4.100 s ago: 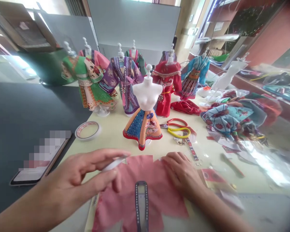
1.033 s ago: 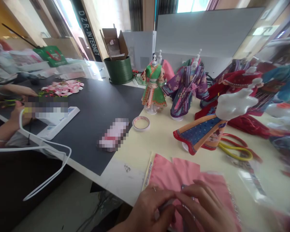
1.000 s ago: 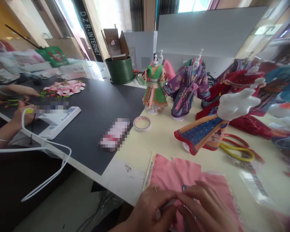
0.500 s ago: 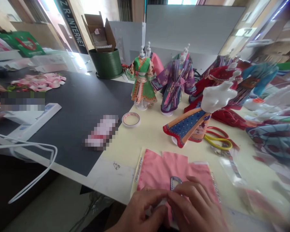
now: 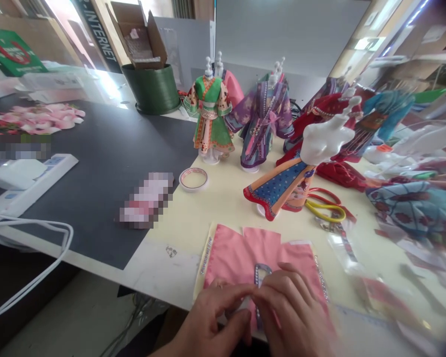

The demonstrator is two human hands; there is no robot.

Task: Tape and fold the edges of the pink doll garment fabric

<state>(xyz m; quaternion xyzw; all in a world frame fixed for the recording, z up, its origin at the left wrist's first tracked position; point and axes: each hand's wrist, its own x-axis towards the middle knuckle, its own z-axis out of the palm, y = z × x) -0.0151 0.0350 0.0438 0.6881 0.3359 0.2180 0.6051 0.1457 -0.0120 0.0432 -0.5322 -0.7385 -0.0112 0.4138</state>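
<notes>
A pink doll-sized garment piece (image 5: 230, 248) lies flat at the table's front edge, with beaded strips along its two sides. On its middle is a grey-purple trim (image 5: 257, 271) set with pale beads, bent into a loop at the top. Over the garment's lower part, my left hand (image 5: 219, 317) is closed with thumb and forefinger drawn together. My right hand (image 5: 290, 307) rests across the trim, its fingertips meeting the left forefinger's tip. What the fingers pinch is too small and covered to make out.
Behind the garment stand a white doll bust with a blue-orange skirt (image 5: 275, 191) and several dressed doll forms (image 5: 212, 116). Yellow-and-red-handled scissors (image 5: 325, 210) lie to the right. A tape roll (image 5: 194, 179), a pixelated object (image 5: 146, 201) and a power strip (image 5: 33, 186) are leftward.
The camera's view has turned slightly right and down, so everything sits a little further left and higher. A person's hand at the left edge has left view. My hands keep nearly the same pose.
</notes>
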